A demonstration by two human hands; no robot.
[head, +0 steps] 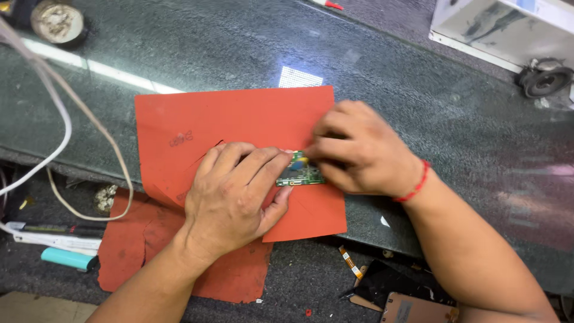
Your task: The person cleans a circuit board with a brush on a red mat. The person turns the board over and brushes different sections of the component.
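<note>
A small green circuit board (302,173) lies on a red-orange mat (197,119) near the front edge of a dark glass-topped bench. My left hand (236,194) rests on the mat with its fingers pressed on the board's left end. My right hand (356,149), with a red string band at the wrist, is curled over the board's top right, fingertips pinched at a small yellow and blue part on it. Whether the fingers hold a tool is hidden.
A second red mat (128,245) lies lower, under the bench edge. White cables (57,107) loop at the left. A teal cylinder (69,258) lies bottom left. Phone parts and a flex strip (394,293) sit bottom centre. A white machine (508,27) stands top right.
</note>
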